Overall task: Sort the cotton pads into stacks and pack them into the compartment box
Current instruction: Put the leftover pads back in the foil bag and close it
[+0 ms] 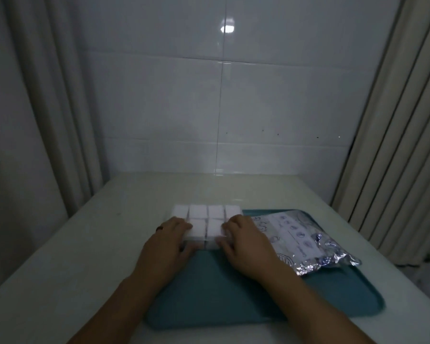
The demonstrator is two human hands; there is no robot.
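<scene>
Both hands hold the clear compartment box (206, 223), full of white cotton pads (198, 211), at the far-left corner of the teal tray (209, 294) on the desk (85, 244). The left hand (169, 240) and right hand (243, 242) curl their fingers around its near sides. A foil bag (305, 239) lies at the tray's right edge.

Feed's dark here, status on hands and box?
Left hand and right hand grip the compartment box ends. Visible compartments hold white cotton pads. Foil bag beside, on teal tray; nothing blocking.
</scene>
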